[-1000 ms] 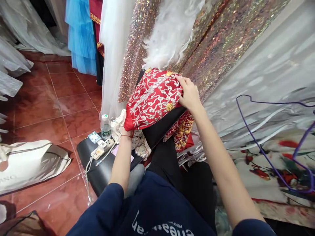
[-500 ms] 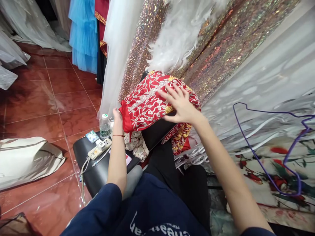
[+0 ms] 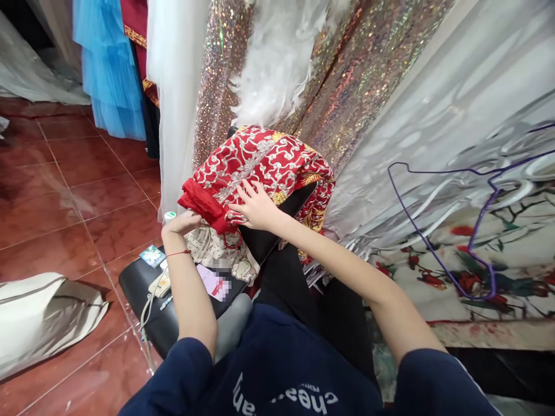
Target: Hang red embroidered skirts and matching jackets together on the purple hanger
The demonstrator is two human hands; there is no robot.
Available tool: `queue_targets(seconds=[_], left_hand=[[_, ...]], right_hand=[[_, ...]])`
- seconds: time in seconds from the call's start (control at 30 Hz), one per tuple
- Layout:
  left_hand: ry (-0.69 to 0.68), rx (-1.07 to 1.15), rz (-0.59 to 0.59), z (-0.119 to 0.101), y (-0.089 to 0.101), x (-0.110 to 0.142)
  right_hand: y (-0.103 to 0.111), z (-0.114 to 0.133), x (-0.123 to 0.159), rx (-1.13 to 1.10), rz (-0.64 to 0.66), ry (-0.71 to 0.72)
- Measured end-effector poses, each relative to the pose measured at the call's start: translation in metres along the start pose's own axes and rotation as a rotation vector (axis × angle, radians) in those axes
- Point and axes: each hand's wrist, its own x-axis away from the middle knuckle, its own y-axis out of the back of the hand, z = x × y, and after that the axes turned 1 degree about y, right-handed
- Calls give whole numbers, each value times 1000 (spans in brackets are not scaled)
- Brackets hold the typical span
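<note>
A red garment with silver and gold embroidery lies over a black padded seat, its plain red edge toward my left side. At that edge my left hand is closed on the cloth, its fingertips partly hidden by the fold. My right hand rests on the embroidered front near the same edge, fingers spread and pressed flat. Under the edge a thin red cord hangs beside a cream dotted cloth.
The black seat holds a power strip, a small blue packet, a pink card and a bottle with a green-white cap. A purple hanger hangs at right. Sequined fabric and white feathers hang behind.
My right hand has slid left and down across the garment toward its plain red edge. That edge is now more bunched, and my left hand has turned inward under it. The view has shifted right.
</note>
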Motion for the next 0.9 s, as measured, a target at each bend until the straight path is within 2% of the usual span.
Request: queue_targets(seconds=[0.1,0.2,0.3,0.4,0.47,0.57,0.67,0.8,0.9], left_hand=[[48,-228,19,-10,11,6],[-23,-442,36,-28,2,24],[-149,-457,-20,-50,-36,50],[-208,-390,-50,-68,-91,74],[-355,-394,-73,-73,-129,82],[-575,-512,-80,-65,-178,80],[-671,-634,-52,-43,-214,70],[-691,-781,-83,-18,-247,69],[-740,-868,-37,-15,-263,85]], right_hand=[[28,1,1,-123,-112,35],[58,-3,2,-163,-346,-18],[89,-23,9,-136,-591,-203],[116,-53,33,-116,-817,-372],[125,-71,59,-97,-942,-476],[118,-90,109,-81,-1045,-594],[95,-97,158,-78,-1165,-671],[69,-93,210,-37,-1294,-700],[63,-91,243,126,-1275,-730]])
